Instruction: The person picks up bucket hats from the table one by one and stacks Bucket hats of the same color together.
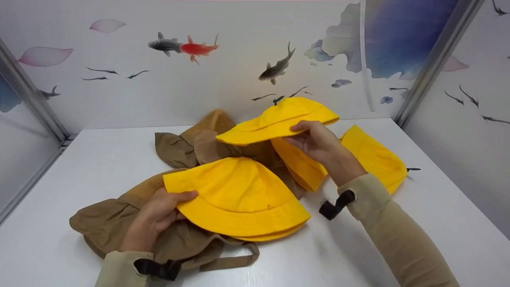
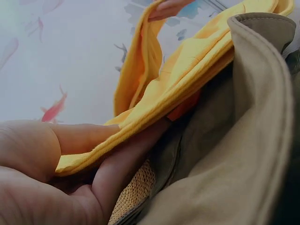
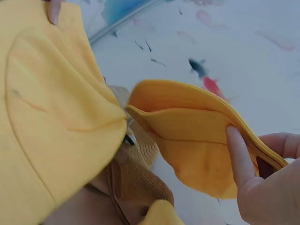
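My left hand (image 1: 159, 211) pinches the brim of a yellow bucket hat (image 1: 243, 199) between thumb and fingers, the thumb lying on top. This hat is folded flat and tilts over a brown hat with mesh (image 1: 115, 223). Farther back and higher, my right hand (image 1: 318, 143) grips the brim of a second yellow hat (image 1: 295, 115), which has a small dark green stem on its crown. In the right wrist view this hat's underside (image 3: 201, 154) shows, with fingers inside the brim. The left wrist view shows the thumb above the doubled brim (image 2: 140, 115) and fingers beneath.
Another brown hat (image 1: 175, 149) lies at the back of the white table (image 1: 430, 247). More yellow fabric (image 1: 306, 171) sits below the raised hat, and a yellow hat with a stem (image 1: 374, 159) lies at the right. A brown strap (image 1: 235, 261) loops toward the front. Printed walls (image 1: 239, 79) enclose the table.
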`<state>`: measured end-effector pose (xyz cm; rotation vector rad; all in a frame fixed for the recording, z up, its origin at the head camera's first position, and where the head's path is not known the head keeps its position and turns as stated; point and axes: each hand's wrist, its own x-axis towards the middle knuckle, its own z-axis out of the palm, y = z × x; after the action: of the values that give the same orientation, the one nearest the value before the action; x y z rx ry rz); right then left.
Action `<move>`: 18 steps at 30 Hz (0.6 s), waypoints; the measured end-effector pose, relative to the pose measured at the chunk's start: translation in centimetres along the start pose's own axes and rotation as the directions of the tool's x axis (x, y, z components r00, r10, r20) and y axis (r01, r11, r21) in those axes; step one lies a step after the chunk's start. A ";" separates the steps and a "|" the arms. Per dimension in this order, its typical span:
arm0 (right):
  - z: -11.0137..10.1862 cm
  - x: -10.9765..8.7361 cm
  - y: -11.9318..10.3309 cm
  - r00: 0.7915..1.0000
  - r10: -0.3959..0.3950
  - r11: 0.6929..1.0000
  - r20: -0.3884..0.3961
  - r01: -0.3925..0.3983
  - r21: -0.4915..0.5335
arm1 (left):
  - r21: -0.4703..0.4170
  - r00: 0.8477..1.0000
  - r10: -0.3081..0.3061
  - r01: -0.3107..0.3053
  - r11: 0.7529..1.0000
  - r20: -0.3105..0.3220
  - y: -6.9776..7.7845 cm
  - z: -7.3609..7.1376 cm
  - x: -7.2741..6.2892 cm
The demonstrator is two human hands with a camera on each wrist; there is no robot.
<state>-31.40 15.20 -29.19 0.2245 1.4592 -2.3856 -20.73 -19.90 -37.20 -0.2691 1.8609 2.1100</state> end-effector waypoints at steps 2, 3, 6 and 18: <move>0.5 -1.0 0.8 1.000 -0.016 0.999 0.018 0.015 0.048 | -0.010 1.000 -0.013 0.013 1.000 0.002 0.2 0.1 0.0; 0.8 -1.5 1.2 0.999 -0.020 0.998 0.027 0.018 0.065 | -0.016 1.000 -0.021 0.021 1.000 0.005 0.2 0.1 0.0; 1.5 -2.9 2.4 0.999 -0.026 0.994 0.043 0.022 0.106 | -0.039 0.999 -0.037 0.038 0.999 0.027 0.5 0.1 0.0; 4.2 -7.1 7.1 0.983 -0.061 0.995 0.172 0.045 0.091 | -0.153 0.979 0.064 -0.034 0.988 0.194 0.8 -0.8 -0.6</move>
<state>-22.09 9.95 -31.02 -0.0038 1.2993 -2.4445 -20.54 -20.79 -36.40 -0.0431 1.6160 2.2230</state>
